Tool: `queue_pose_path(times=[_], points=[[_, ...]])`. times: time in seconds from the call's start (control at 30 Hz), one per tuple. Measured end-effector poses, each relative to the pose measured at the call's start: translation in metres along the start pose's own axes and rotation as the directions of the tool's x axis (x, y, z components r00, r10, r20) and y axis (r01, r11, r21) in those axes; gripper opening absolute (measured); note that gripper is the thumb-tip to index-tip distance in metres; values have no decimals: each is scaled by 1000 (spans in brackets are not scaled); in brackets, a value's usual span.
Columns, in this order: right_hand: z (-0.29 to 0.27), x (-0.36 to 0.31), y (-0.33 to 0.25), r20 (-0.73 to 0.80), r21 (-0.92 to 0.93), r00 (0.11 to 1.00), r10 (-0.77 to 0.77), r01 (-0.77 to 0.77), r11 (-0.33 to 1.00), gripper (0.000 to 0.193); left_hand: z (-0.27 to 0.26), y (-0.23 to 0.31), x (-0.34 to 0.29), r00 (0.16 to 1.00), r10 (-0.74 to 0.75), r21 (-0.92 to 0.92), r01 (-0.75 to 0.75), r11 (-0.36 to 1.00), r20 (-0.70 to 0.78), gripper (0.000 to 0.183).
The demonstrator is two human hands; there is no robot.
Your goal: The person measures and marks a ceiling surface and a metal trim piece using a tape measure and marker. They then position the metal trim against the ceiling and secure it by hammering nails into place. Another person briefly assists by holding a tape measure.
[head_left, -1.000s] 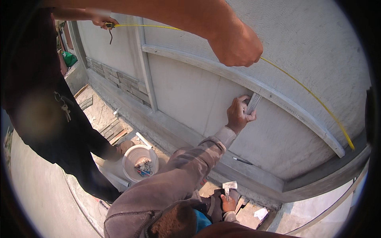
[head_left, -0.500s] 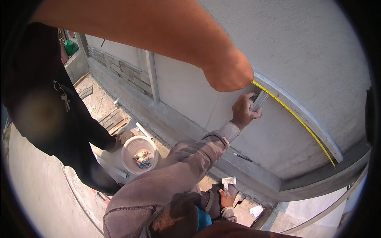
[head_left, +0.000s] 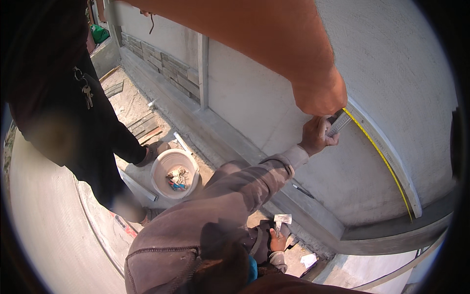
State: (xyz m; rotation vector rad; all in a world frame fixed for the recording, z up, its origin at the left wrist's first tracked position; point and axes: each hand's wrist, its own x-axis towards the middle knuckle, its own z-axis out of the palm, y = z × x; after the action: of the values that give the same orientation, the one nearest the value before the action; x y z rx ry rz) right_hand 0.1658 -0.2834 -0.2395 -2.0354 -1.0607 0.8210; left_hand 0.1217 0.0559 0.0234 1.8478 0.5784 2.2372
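My left hand (head_left: 317, 136), in a brown-grey sleeve, pinches a short flat grey metal piece with fine marks (head_left: 339, 125) against the wall. Just above it, a co-worker's closed hand (head_left: 320, 94) presses the upper end of a yellow measuring tape (head_left: 374, 146). The tape runs down along a pale metal straightedge (head_left: 391, 157) lying on the plastered wall. Low at the bottom, my right hand (head_left: 278, 241) grips the handle of a small T-shaped tool caked in white (head_left: 282, 219); the handle is partly hidden by the fingers.
On the left stands the co-worker in dark clothes (head_left: 98, 132), with keys (head_left: 87, 93) at the waist. A pale bucket (head_left: 157, 179) holding several small items is beside their feet. A concrete ledge (head_left: 215, 132) follows the wall, with a dark pen-like stick (head_left: 303, 191) on it.
My view has turned, so the wall, bucket and co-worker sit differently in the picture. The grips of my hands look the same, and the co-worker's hand stays at the tape's upper end.
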Motion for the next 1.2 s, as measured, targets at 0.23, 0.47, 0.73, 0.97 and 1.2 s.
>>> queue_pose_path(times=[0.23,0.47,0.73,0.97,1.2], points=[[1,2,8,33,-23,999,-15,15,1000,49,-8,3,6,997,81,16,-81,997,11,43],[1,1,-1,43,-23,999,-23,24,999,49,-6,4,5,1000,19,-1,-19,1000,2,42],[1,5,9,36,-45,999,-38,40,998,51,-3,0,3,997,73,33,-72,997,-40,43],[-1,4,4,56,-75,998,-35,39,996,53,-7,4,7,997,71,-3,-71,997,-37,44],[4,13,29,9,-99,993,-121,121,988,53,-5,5,6,996,88,29,-88,996,-5,43]])
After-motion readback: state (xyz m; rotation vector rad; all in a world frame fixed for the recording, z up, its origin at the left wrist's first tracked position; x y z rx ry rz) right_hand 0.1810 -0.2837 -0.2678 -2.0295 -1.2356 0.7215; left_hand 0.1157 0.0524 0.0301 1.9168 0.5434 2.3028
